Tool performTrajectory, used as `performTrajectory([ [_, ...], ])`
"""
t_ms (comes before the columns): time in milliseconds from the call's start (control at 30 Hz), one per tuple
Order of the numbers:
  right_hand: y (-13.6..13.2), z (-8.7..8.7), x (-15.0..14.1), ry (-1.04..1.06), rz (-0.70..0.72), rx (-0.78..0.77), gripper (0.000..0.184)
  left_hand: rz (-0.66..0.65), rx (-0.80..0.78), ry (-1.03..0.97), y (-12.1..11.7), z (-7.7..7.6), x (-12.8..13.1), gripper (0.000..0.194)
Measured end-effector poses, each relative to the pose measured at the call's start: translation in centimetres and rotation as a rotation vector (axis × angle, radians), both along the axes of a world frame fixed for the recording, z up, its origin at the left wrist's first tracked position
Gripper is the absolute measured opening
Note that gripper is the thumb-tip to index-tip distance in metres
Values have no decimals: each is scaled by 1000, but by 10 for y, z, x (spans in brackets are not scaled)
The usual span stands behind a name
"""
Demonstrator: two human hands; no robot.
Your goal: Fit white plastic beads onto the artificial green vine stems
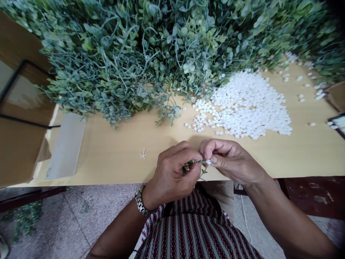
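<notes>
My left hand (176, 171) is closed around a small green artificial sprig (203, 172), whose leaves and stem tip poke out between the fingers. Thumb and forefinger of my right hand (231, 158) pinch a tiny white piece (208, 162) at the tip of that stem. Both hands meet above the table's front edge. Beyond my right hand lies a spread heap of small white pieces (250, 104). To the left of my hands rests a small white star-shaped piece (143, 154).
A large mass of artificial greenery (129, 61) covers the back of the table (107, 151). At the left lie a translucent strip (67, 144) and a cardboard box (21, 144) with a black wire frame (24, 120). Loose white pieces are scattered at the right.
</notes>
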State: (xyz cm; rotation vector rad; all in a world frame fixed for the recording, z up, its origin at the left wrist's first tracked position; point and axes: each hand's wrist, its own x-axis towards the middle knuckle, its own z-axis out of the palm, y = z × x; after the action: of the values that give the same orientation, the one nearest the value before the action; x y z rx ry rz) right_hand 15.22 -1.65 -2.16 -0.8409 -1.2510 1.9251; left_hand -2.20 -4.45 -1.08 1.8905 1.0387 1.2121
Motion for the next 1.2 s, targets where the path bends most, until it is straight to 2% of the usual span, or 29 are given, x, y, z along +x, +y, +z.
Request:
performTrajectory([
  [933,-1,-8,0,-14,8,97,11,15,40,-9,4,-5,3,15],
  [1200,-2,-7,-3,-40,-27,148,12,19,29,-1,4,-5,3,15],
])
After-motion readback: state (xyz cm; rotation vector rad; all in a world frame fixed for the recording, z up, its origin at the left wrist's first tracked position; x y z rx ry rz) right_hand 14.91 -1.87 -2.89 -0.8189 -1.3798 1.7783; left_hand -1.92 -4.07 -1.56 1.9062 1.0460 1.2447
